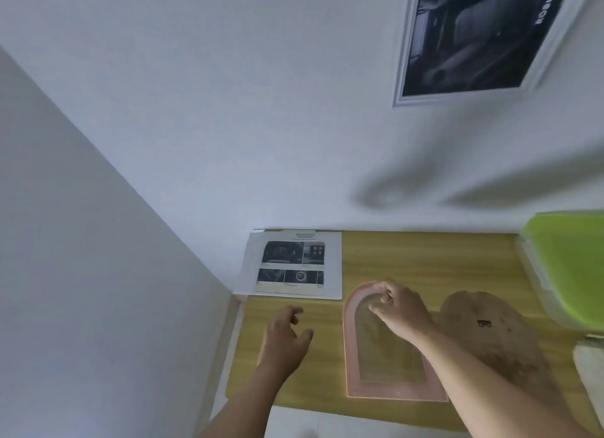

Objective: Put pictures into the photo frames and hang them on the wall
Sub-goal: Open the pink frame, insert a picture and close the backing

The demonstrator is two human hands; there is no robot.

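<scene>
From where I watched, the right hand (397, 308) was bent over the rounded top of a pink arch-shaped photo frame (351, 339) with a clear centre, its fingertips pinched together at the arch; whether they gripped the rim itself or a thin clear sheet inside it, I could not tell. The left hand (287, 341) hung loose and empty just left of the frame, fingers slightly curled, above the yellowish wooden desk (425, 261). The frame lay flat on that desk, near its front edge. Just right of it lay a brown arch-shaped board (490, 326), probably the frame's backing. Farther back, against the wall, sat a white printed sheet (294, 264) with dark photographs, likely the picture to go in. A lime-green folder (568, 267) sat at the right edge. Higher on the white wall (228, 111) a white-framed dark poster (470, 35) already hung. I judged the frame was being opened and emptied; next the picture needed fetching, fitting to the arch and backing.
</scene>
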